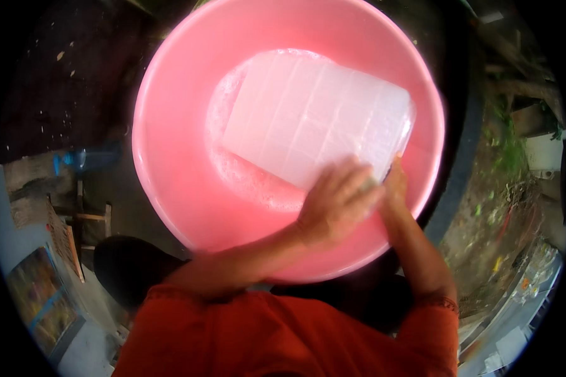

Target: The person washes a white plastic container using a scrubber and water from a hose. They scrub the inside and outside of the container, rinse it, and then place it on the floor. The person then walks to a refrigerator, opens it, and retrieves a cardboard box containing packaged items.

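Note:
A ribbed, translucent white plastic container point(306, 120) lies on its side, tilted, in a large pink plastic basin point(174, 155). Sudsy water point(245, 176) surrounds its lower part at the basin's bottom. My left hand point(337, 202) is over the container's near side, close to its right end. Motion blurs the fingers, and whether something small is under them cannot be made out. At the near right corner, my right hand point(395, 186) holds the container's end, with one finger up along the edge and the rest hidden.
My knee point(132, 268) is close to the basin's near left side. Further left stands a wooden chair or stool point(92, 217), near a blurred blue object point(82, 159). Right of the basin runs a dark ledge point(457, 174), with littered ground and plants point(509, 155) beyond.

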Motion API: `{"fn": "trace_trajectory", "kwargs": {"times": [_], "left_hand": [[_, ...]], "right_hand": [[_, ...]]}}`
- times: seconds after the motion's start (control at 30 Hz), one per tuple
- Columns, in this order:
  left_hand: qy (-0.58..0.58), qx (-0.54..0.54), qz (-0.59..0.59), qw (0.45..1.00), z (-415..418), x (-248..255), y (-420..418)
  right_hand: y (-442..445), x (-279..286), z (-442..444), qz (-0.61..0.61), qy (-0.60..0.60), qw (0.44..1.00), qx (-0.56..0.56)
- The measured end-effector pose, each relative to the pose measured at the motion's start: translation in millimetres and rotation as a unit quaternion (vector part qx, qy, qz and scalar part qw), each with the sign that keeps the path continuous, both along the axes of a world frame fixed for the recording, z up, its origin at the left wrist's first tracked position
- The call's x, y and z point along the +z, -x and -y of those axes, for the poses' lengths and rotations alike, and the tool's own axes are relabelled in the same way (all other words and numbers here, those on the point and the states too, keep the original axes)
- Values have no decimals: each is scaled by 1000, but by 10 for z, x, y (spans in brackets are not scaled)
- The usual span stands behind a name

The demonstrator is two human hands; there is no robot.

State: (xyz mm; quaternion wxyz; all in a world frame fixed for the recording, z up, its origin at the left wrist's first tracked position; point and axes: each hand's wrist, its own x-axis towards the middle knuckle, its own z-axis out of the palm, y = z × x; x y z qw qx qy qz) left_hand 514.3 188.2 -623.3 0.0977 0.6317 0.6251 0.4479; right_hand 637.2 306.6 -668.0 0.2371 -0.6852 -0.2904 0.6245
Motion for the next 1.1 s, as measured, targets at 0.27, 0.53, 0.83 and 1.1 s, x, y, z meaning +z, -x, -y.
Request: {"fn": "trace_trajectory", "kwargs": {"times": [0.27, 0.53, 0.83, 1.1], "left_hand": [[233, 309, 156, 909, 147, -1315, 1849], [264, 394, 336, 814, 371, -1810, 1430], [21, 183, 133, 974, -1192, -596, 1420], [15, 285, 35, 958, -1346, -799, 1588]], "right_hand": [[-139, 174, -168, -5, -144, 989, -21], [-255, 284, -131, 150, -286, 946, 17], [-205, 300, -69, 137, -290, 945, 66], [-252, 82, -129, 61, -215, 971, 83]]}}
